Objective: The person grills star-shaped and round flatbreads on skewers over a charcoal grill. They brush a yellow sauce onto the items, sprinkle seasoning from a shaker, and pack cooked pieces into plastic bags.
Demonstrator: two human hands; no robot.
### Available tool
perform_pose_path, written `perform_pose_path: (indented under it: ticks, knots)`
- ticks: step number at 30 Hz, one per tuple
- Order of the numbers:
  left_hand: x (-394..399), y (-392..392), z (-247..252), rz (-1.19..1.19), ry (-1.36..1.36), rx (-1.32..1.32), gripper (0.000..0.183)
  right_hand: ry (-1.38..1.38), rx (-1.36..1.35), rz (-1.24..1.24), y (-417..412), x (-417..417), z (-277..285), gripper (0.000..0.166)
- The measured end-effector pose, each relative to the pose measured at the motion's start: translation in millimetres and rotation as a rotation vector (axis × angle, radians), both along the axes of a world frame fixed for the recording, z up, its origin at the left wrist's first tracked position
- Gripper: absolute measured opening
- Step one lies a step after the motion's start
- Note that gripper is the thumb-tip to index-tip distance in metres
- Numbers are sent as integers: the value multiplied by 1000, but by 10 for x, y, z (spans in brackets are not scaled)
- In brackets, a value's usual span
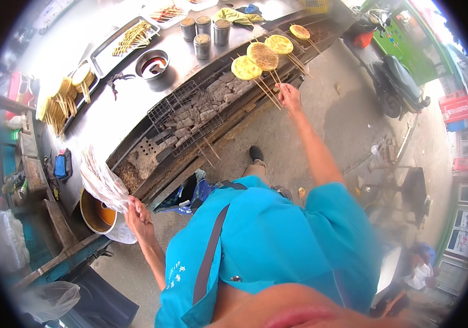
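My right hand (289,97) pinches the stick ends of a round flatbread (263,56) coated in brown seasoning. Beside it over the grill trough, a yellow flatbread (246,68) and another yellow flatbread (279,44) rest on paired sticks. A browned flatbread (300,31) lies farther along. In my left hand (139,218) is the narrow end of a pale, plastic-wrapped bundle (103,180), blurred at its outer edge; its contents cannot be made out. It hangs over the near end of the charcoal grill (152,158), next to a metal pot (98,215) of orange-brown liquid.
Greyish charcoal (201,106) fills the trough, with a wire rack (172,106) across it. On the steel counter stand shaker tins (202,46), a bowl of dark sauce (152,64), a tray (107,61) of skewers and stacked flatbreads (64,98). A scooter (398,82) is parked at right.
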State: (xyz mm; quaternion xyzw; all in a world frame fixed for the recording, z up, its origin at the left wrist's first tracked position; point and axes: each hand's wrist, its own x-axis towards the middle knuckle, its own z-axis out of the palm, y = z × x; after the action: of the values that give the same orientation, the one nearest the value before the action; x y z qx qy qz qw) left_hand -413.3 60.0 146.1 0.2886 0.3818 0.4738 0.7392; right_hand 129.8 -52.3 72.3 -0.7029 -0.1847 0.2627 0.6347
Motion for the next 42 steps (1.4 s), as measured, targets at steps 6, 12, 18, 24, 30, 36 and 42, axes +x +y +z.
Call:
perform_pose_path:
  ticks: [6, 12, 18, 24, 30, 36, 42]
  knots:
    - [802, -357, -117, 127, -160, -23, 15, -270, -212, -147, 59, 2094, -170, 26]
    - [1698, -696, 4, 228, -193, -39, 17, -359, -339, -109, 297, 3777, -677, 27]
    - [2175, -774, 254, 329, -92, -46, 18, -368, -575, 35, 286, 4139, -717, 29]
    - [2169, -728, 42, 313, -162, -8, 16, -1204, -508, 4, -82, 4900, -877, 31]
    - [1902, -952, 74, 403, 3, 37, 14, -473, -378, 647, 264, 1721, 461, 27]
    - [1499, -936, 114, 365, -2, 4, 15, 117, -455, 1344, 271, -792, -300, 42]
    - [730, -1384, 40, 362, 80, 0, 17, 393, -418, 1288, 541, -1957, -697, 42]
